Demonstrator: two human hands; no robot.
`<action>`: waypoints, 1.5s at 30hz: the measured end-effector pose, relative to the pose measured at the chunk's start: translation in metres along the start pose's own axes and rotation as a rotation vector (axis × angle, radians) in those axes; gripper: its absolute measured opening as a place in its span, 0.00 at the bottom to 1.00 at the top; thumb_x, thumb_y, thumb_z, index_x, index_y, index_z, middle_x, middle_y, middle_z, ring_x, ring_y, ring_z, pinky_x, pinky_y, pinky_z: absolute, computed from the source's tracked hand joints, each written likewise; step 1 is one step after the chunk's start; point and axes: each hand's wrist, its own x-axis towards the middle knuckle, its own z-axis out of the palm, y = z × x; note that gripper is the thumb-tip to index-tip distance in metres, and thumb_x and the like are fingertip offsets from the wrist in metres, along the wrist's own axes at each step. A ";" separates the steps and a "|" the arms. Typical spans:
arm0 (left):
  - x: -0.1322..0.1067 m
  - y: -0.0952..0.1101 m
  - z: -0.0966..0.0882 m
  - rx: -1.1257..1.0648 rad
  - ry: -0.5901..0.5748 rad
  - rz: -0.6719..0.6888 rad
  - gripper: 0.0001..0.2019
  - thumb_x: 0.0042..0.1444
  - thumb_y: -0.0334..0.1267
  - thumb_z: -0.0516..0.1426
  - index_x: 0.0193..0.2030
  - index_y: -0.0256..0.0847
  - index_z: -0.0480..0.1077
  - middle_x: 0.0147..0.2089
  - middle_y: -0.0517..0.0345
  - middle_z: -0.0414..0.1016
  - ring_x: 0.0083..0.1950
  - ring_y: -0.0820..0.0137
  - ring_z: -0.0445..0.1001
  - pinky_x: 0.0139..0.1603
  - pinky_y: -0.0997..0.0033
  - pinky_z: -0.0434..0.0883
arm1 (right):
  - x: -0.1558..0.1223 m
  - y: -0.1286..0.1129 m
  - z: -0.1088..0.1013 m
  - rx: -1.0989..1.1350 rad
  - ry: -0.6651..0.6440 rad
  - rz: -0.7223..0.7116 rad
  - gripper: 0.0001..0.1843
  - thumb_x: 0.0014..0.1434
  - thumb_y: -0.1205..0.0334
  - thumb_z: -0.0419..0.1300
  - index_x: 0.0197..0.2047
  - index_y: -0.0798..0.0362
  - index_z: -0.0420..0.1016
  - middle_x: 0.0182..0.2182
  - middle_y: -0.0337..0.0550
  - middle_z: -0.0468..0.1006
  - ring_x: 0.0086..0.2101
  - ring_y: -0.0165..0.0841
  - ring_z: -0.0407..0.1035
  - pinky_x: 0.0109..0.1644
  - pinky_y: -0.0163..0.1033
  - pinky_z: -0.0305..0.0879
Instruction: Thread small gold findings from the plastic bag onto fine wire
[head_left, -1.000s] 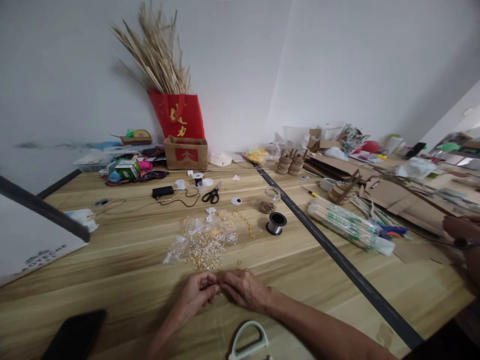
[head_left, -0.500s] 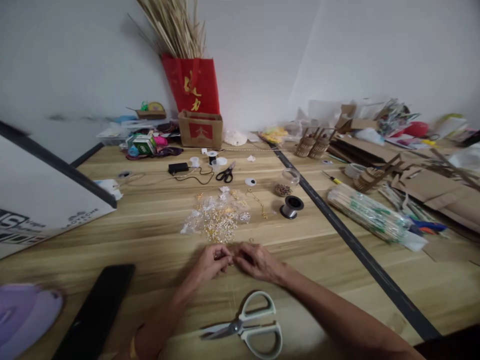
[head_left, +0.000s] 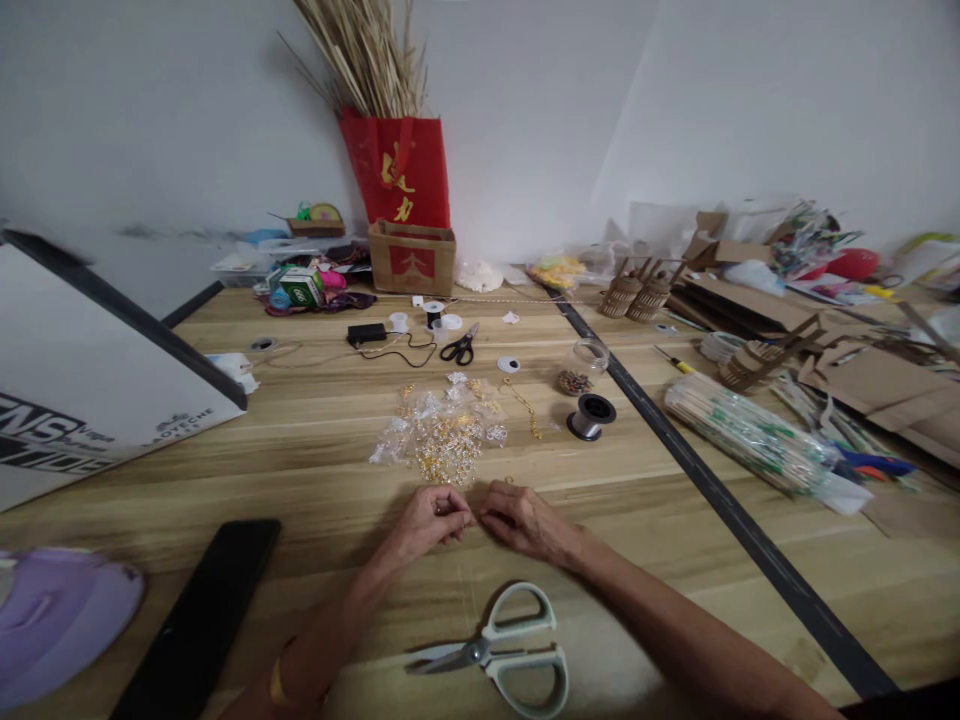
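My left hand [head_left: 435,517] is closed in a pinch just in front of the pile of gold and clear beads [head_left: 448,445]. Whatever sits between its fingertips is too small to make out. Close to its right, my right hand [head_left: 520,518] has its fingers curled and pinched too, and their contents are hidden. A thin pale thread [head_left: 466,592] runs down from the hands toward the table. Below them lie large scissors [head_left: 495,650] with pale handles, blades pointing left. One small gold ring [head_left: 509,480] rests on the wood behind my right hand.
A spool of fine wire [head_left: 592,416], a clear jar of brown beads [head_left: 576,380], a gold chain [head_left: 523,408] and black scissors [head_left: 460,345] lie beyond the pile. At left are a dark phone-like slab [head_left: 202,615] and a white box [head_left: 97,380]. Wrapped sticks [head_left: 750,435] lie right.
The view has shifted a little, so the scene sits slightly further right. My hands have drawn slightly apart, leaving a small gap between the fingertips. Both stay pinched.
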 end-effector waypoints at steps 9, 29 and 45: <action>0.001 -0.004 0.001 -0.042 0.007 -0.003 0.13 0.41 0.43 0.63 0.26 0.36 0.67 0.24 0.58 0.74 0.23 0.75 0.70 0.21 0.80 0.64 | -0.002 0.002 -0.001 -0.007 -0.016 -0.012 0.10 0.64 0.66 0.49 0.34 0.55 0.69 0.30 0.43 0.69 0.31 0.30 0.64 0.36 0.33 0.62; 0.003 -0.010 0.007 -0.014 0.045 0.014 0.08 0.42 0.39 0.59 0.25 0.36 0.67 0.21 0.61 0.70 0.22 0.75 0.69 0.20 0.79 0.62 | -0.005 -0.001 0.003 -0.031 0.050 -0.040 0.09 0.67 0.65 0.46 0.39 0.54 0.65 0.34 0.45 0.69 0.34 0.31 0.64 0.37 0.34 0.63; 0.001 -0.004 0.007 0.097 0.002 0.065 0.05 0.43 0.34 0.58 0.21 0.37 0.70 0.18 0.63 0.69 0.23 0.74 0.66 0.26 0.77 0.62 | -0.001 -0.002 0.012 -0.117 0.065 -0.028 0.10 0.67 0.63 0.44 0.38 0.54 0.64 0.33 0.44 0.67 0.32 0.30 0.64 0.33 0.33 0.61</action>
